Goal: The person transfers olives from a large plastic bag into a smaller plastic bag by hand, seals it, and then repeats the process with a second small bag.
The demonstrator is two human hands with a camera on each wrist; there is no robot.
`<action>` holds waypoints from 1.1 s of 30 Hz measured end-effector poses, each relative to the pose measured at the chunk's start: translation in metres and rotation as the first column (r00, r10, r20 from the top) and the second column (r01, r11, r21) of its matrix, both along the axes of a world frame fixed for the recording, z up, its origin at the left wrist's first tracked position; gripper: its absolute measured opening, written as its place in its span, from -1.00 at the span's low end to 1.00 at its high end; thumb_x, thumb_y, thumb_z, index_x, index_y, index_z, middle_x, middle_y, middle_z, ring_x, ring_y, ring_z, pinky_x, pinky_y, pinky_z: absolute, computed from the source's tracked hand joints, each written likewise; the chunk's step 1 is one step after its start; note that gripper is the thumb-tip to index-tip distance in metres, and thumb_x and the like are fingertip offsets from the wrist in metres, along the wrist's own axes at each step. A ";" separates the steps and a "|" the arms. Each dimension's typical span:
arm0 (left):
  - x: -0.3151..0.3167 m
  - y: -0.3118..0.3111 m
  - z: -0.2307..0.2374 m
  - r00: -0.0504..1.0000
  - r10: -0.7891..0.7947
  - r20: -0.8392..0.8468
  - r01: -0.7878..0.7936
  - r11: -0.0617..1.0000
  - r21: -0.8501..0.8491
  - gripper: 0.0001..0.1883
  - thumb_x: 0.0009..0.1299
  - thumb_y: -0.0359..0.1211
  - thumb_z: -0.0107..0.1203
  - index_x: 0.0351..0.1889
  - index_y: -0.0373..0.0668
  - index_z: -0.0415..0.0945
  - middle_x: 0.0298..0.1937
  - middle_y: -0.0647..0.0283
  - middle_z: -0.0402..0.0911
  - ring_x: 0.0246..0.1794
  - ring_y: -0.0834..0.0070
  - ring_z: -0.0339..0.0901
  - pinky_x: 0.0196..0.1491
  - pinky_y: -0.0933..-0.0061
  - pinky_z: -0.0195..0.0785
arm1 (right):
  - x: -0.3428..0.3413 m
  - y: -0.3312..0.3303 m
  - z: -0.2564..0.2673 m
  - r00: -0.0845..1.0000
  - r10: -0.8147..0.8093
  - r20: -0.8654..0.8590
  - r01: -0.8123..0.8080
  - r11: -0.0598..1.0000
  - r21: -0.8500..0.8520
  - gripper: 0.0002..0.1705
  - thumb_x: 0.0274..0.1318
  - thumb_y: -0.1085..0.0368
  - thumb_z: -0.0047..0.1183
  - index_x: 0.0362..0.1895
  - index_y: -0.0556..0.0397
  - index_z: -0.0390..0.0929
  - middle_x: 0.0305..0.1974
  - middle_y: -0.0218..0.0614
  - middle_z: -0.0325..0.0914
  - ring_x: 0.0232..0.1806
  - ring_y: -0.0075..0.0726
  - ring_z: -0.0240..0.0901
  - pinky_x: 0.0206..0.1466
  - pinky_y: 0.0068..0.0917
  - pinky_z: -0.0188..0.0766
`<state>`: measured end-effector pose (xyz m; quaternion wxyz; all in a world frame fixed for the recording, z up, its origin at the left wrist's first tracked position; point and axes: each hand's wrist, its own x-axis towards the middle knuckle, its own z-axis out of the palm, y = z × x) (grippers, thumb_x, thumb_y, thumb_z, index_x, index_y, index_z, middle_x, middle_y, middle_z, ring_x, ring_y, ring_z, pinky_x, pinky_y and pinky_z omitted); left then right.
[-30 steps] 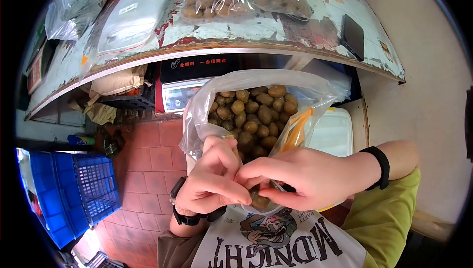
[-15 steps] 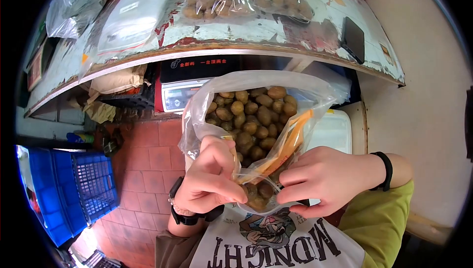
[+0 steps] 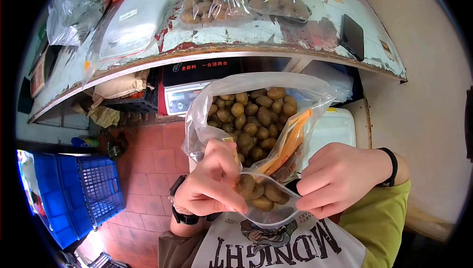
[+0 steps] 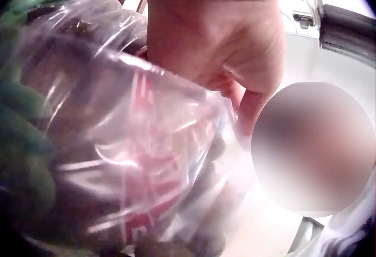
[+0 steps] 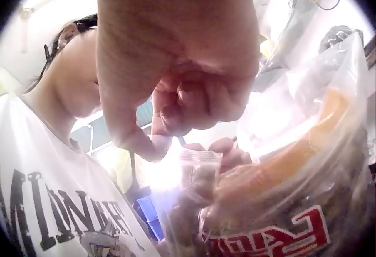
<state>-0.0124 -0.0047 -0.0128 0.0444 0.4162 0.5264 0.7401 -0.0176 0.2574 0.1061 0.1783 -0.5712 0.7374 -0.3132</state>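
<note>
A small clear zip bag point(image 3: 270, 221) with several brown oval fruits point(image 3: 263, 203) in it hangs between my two hands, its mouth spread wide. My left hand point(image 3: 212, 182) pinches the bag's left rim between thumb and fingers. At the opposite rim, my right hand point(image 3: 340, 179) pinches the edge, thumb against curled fingers. The zip strip point(image 5: 200, 156) shows just below the right hand in the right wrist view. Just beyond the hands stands a large clear plastic bag point(image 3: 197, 105), open and full of the same brown fruits point(image 3: 251, 120). Printed plastic point(image 4: 153, 163) fills much of the left wrist view.
A scale point(image 3: 177, 101) stands behind the large bag, under a worn counter point(image 3: 197, 41). Filled bags point(image 3: 217, 2) and a phone point(image 3: 352, 37) lie on the counter. A white lidded box point(image 3: 335, 130) is to the right; blue crates point(image 3: 64, 194) stand on the left.
My right hand has drawn away to the right from the left hand, pulling the small bag's mouth wide and uncovering the fruits inside. The left hand has stayed nearly in place.
</note>
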 end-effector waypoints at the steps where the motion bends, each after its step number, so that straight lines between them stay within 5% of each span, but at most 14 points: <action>1: -0.001 0.000 -0.001 0.999 -0.034 -0.019 0.034 0.999 0.014 -0.90 0.23 -0.15 0.31 -0.39 0.16 0.77 -0.31 0.50 0.29 -0.11 0.37 0.19 0.25 0.00 -0.13 | 0.000 0.000 0.003 1.000 -0.001 -0.001 0.001 1.000 -0.001 -0.81 -0.11 0.33 0.16 -0.55 -0.01 0.36 -0.50 -0.39 0.19 -0.50 -0.33 0.35 -0.51 -0.37 0.30; 8: -0.010 -0.006 0.002 0.968 -0.235 -0.092 0.229 0.971 -0.072 -0.93 0.26 -0.19 0.29 -0.37 0.18 0.77 -0.31 0.48 0.25 -0.13 0.37 0.16 0.19 0.07 -0.18 | 0.001 0.004 0.004 1.000 0.017 0.008 -0.016 0.994 -0.107 -0.94 -0.03 0.38 0.17 -0.40 -0.02 0.56 -0.54 -0.50 0.19 -0.66 -0.50 0.20 -0.65 -0.51 0.06; 17: -0.006 0.002 -0.001 0.994 -0.113 0.006 0.113 0.992 0.063 -0.87 0.21 -0.12 0.31 -0.39 0.13 0.78 -0.35 0.49 0.22 -0.14 0.37 0.11 0.06 0.15 -0.12 | -0.003 0.006 0.008 0.997 -0.071 0.014 0.072 0.993 -0.093 -0.89 -0.12 0.40 0.18 -0.48 -0.04 0.49 -0.56 -0.47 0.20 -0.65 -0.40 0.24 -0.62 -0.44 0.12; 25: -0.003 0.005 0.004 0.989 0.043 0.142 -0.045 0.999 0.011 -0.85 0.26 -0.14 0.27 -0.43 0.08 0.76 -0.39 0.51 0.30 -0.17 0.42 0.18 0.24 0.15 -0.07 | -0.016 0.014 0.001 0.978 -0.208 0.011 0.208 0.978 0.015 -0.84 -0.19 0.40 0.19 -0.51 -0.09 0.45 -0.54 -0.46 0.28 -0.59 -0.29 0.32 -0.58 -0.37 0.21; 33: -0.008 0.017 0.009 0.934 0.271 0.233 -0.278 0.960 -0.001 -0.83 0.41 -0.23 0.15 -0.34 -0.09 0.64 -0.34 0.44 0.47 -0.23 0.52 0.26 0.23 0.29 0.08 | -0.038 0.019 -0.017 0.884 -0.421 0.205 0.435 0.900 -0.029 -0.86 -0.14 0.50 0.14 -0.45 0.03 0.48 -0.56 -0.46 0.29 -0.63 -0.53 0.09 -0.56 -0.54 0.04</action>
